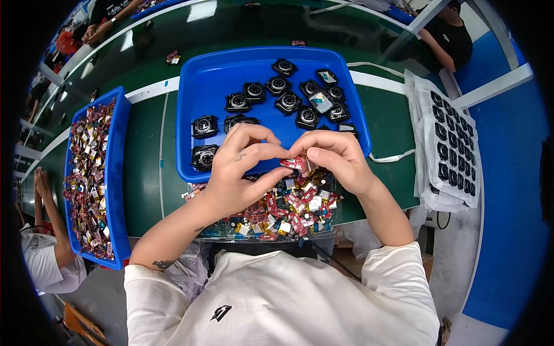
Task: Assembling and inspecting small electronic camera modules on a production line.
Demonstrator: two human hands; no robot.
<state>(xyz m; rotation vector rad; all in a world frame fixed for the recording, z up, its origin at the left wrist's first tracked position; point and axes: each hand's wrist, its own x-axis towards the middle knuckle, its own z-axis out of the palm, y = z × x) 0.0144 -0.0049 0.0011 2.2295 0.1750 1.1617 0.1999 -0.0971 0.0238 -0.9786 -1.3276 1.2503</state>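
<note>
One small red circuit board (293,164) sits between the narrowed fingers of the left hand (234,170) and right hand (348,166), seemingly pinched from both sides for steadiness. Below the fingers lie loose boards (271,202), too many to count; beyond them, one blue tray (213,75) holds at least a dozen black watch cases (288,102).

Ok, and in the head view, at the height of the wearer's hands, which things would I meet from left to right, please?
Narrow blue bin with mixed small parts → left hand → small red part → right hand → white tray with black cases.
</note>
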